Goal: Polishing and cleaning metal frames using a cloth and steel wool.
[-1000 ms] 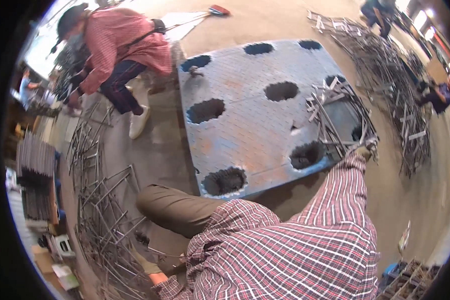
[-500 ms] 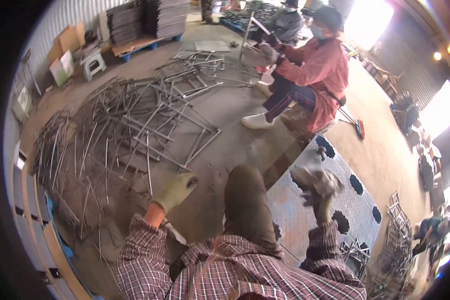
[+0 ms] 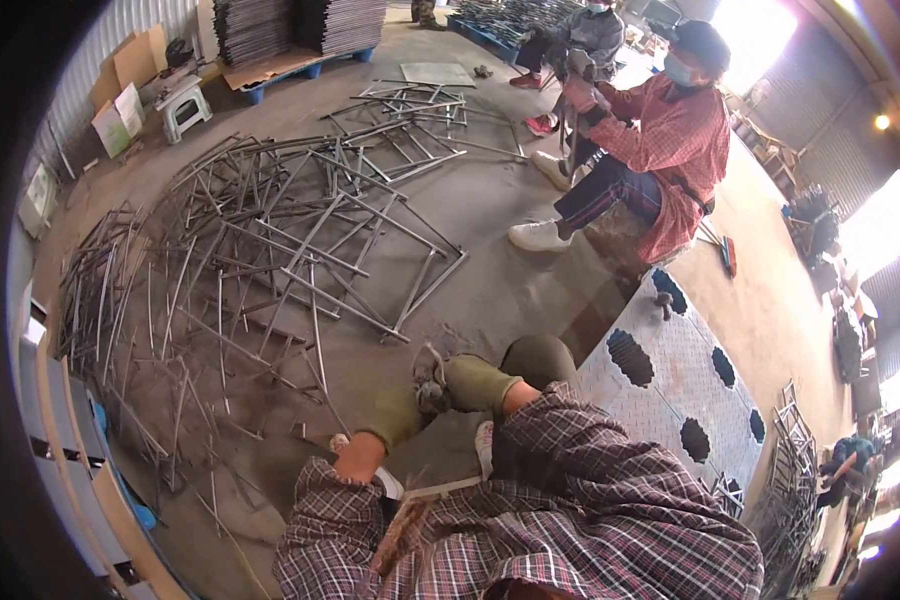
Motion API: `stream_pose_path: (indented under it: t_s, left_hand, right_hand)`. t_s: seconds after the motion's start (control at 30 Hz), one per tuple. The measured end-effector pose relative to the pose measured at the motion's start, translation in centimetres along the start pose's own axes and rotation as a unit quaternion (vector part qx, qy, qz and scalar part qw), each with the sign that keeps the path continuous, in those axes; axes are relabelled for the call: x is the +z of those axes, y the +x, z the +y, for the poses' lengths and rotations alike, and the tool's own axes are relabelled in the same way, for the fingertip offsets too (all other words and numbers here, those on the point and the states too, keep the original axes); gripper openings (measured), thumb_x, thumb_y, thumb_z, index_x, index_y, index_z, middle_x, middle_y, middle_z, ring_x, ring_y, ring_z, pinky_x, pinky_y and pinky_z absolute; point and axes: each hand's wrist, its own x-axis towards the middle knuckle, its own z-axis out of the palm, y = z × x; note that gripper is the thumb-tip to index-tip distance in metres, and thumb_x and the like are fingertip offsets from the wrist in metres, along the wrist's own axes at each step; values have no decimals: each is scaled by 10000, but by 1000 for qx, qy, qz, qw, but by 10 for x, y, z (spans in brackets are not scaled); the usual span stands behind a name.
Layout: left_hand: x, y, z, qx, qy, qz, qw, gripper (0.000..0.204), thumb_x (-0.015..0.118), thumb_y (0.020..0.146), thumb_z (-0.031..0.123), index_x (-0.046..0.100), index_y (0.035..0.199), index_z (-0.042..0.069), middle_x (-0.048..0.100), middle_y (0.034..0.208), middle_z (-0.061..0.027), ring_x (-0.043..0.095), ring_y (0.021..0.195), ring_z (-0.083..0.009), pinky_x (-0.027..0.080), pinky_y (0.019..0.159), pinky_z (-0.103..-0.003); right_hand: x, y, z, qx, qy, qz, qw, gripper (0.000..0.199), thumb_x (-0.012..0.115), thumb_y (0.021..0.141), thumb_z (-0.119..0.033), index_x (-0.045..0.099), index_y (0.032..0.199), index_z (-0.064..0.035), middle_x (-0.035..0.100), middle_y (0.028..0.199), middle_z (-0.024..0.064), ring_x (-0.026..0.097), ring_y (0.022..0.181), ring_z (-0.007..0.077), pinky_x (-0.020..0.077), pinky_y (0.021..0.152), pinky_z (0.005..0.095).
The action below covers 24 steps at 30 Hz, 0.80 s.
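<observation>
My hands, in green work gloves with dark, dirty fingers, meet in front of my lap. My left hand (image 3: pixel 400 414) reaches in from the lower left, its fingers curled against the other hand. My right hand (image 3: pixel 470 381) comes across from the right, fingers closed and pointing left. Whatever lies between them, if anything, is hidden; a small greyish tip sticks up there. Beyond the hands, metal frames of thin rods (image 3: pixel 315 285) lie in a tangled heap on the floor. To my right is a patterned metal plate (image 3: pixel 660 375) with large ragged holes, and a small dark lump (image 3: pixel 663 303) rests on it.
A person in a red checked shirt (image 3: pixel 660 150) sits ahead right, holding metal parts; another in grey (image 3: pixel 580 45) sits behind. Stacked dark sheets (image 3: pixel 255 45) stand on a pallet far left, near a white stool (image 3: pixel 183 108). More frames (image 3: pixel 790 450) pile up at right.
My right hand has left the metal plate and swung left to meet my left hand, which has moved right and down. The person in red has raised their hands.
</observation>
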Motion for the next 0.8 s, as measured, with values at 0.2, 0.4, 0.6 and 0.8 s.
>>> stream_pose_path:
  t_s: [0.2,0.4,0.6,0.8]
  left_hand:
    - [-4,-6,-10,53,-23,29,998,424,577,966,436,671,1233,122,700,1166,-189,664,1068,-388,524,903,-484]
    - [-27,-5,-17,-8,-26,122,992,439,663,933,336,629,1275,64,666,1135,-257,647,1033,-439,519,895,-500]
    - [-57,-13,-3,25,-41,246,968,718,762,844,195,423,1451,14,487,1434,-239,548,1211,-433,478,994,-479]
    - [-52,0,10,169,-101,253,947,827,770,843,240,351,1520,14,411,1522,-242,432,1371,-437,397,1128,-477]
  right_hand:
    - [-1,17,8,28,0,52,998,218,722,743,-178,706,899,-27,716,890,202,693,874,409,555,760,475]
    - [-7,31,5,135,-34,-76,987,258,697,758,-246,736,870,-17,719,858,221,713,837,397,566,738,473]
    - [-6,35,5,149,-4,-68,987,281,702,767,-303,743,839,-34,721,845,212,711,802,387,560,730,471]
    - [-12,36,10,122,-38,-102,986,239,694,815,-236,753,956,-52,735,956,201,720,908,368,571,788,455]
